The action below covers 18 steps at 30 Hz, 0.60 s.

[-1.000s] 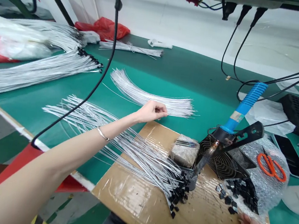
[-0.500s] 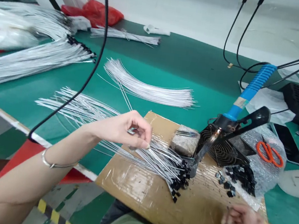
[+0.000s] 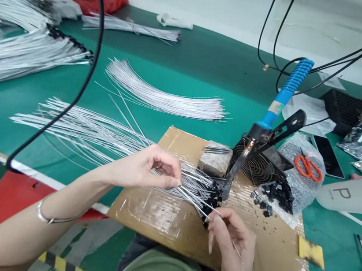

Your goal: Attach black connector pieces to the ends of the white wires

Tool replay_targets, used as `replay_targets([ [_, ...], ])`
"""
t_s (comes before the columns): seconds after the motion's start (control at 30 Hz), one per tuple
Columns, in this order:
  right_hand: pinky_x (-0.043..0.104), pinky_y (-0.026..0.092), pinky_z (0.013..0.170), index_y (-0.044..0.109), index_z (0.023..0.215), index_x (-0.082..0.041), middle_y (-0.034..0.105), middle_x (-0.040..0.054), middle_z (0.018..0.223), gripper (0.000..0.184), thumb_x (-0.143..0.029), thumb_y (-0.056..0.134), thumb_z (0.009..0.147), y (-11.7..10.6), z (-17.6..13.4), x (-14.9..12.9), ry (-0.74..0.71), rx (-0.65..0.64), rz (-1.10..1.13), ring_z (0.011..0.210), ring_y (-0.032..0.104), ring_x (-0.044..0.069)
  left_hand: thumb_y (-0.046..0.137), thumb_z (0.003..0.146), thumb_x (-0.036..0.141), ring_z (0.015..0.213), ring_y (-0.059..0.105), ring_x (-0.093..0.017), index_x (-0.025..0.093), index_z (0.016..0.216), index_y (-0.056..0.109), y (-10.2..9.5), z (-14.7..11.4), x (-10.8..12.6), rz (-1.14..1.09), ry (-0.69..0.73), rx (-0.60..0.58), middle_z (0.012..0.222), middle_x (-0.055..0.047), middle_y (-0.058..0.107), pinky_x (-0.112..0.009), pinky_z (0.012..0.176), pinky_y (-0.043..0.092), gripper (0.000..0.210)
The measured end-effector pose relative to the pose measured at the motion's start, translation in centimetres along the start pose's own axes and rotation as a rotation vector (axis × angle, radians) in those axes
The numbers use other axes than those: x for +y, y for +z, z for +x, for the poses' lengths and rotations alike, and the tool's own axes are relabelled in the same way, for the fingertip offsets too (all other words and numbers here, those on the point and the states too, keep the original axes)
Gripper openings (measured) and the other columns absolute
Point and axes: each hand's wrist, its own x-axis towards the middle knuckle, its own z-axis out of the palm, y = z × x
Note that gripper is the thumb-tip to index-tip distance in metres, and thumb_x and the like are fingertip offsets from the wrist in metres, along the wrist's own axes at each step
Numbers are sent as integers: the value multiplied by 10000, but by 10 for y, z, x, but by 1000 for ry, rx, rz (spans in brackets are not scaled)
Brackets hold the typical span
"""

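Observation:
My left hand (image 3: pixel 153 169) is closed in a pinch on a pair of white wires (image 3: pixel 193 196), over a cardboard sheet. Their far ends reach the fingertips of my right hand (image 3: pixel 232 242), which is also pinched. A thin silvery wire (image 3: pixel 239 255), perhaps solder, trails across the right palm. Under and behind my hands lies a loose bundle of white wires (image 3: pixel 85 129) with small black pieces (image 3: pixel 216 193) on their right ends. Just beyond, a soldering iron (image 3: pixel 276 106) with a blue handle is held tip-down in a black stand.
A stone-like block (image 3: pixel 214 160) and a black fan grille (image 3: pixel 254 163) sit behind the iron. Rightward are loose black pieces (image 3: pixel 278 195), orange scissors (image 3: pixel 308 167), a yellow sponge (image 3: pixel 311 252) and a white cup (image 3: pixel 353 193). A black cable (image 3: pixel 95 53) hangs at left.
My right hand has moved left and up from the board's right side to the wire ends. My left hand still pinches wires. The view has shifted to the right.

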Motion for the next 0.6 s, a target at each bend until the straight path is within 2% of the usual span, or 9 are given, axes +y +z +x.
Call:
replay_targets([
  [0.13,220,320,481,681,710,-185,494,-48,573,422,-552,831,855,4,0,2,14,59,-21,494,402,82,751,893,221,627,624,-146,191,730,776,-1,0,-4,17,1,-8,682,-37,733,-233,595,503,167],
  [0.33,219,352,472,674,703,-192,497,-50,570,402,-517,798,904,1,1,3,-33,46,-79,482,448,90,771,873,217,765,695,-162,182,744,802,-3,-1,-7,59,18,1,951,-89,766,-236,676,541,137],
  [0.6,252,379,521,699,739,-206,556,-23,634,345,-457,739,974,-3,3,1,-163,5,-146,536,484,115,738,906,265,770,690,-189,182,739,754,-6,1,-9,27,4,-70,892,-95,779,-261,652,532,187],
])
